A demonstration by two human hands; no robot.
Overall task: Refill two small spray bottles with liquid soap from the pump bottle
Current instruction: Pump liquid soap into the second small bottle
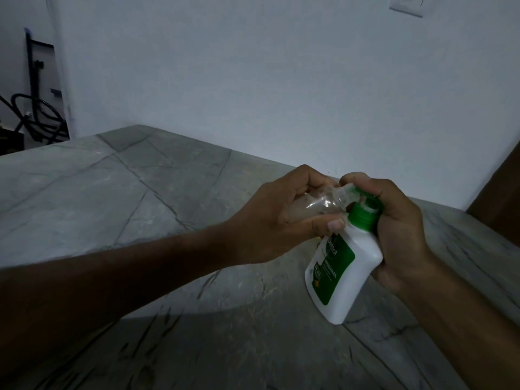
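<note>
Grey stone-look tabletop (118, 198) with dark veins fills most of the view, and the light is pretty dim. A plain pale wall (253, 80) sits behind it, with a white switch plate (406, 5) up at the top right and some dark cables and a stand (36, 108) off at the far left.

Both hands meet over the right side of the tabletop. The right hand (399, 229) wraps around the white pump bottle (346, 271), which has a green label and green collar. The bottle leans to the left, with its bottom corner looking like it rests on the tabletop. The thumb and fingers curl over the green pump head (365, 199) at the top, so most of the nozzle is hidden.

The left hand (281, 220) grips a small clear spray bottle (312, 205) with fingers curled over it and the thumb under it. That bottle lies tipped on its side, with its open neck pointing right and sitting right up against the pump's spout. It has no cap on. It looks cloudy inside, but I can't tell how much liquid is in there.

Only this one small bottle shows.
</note>
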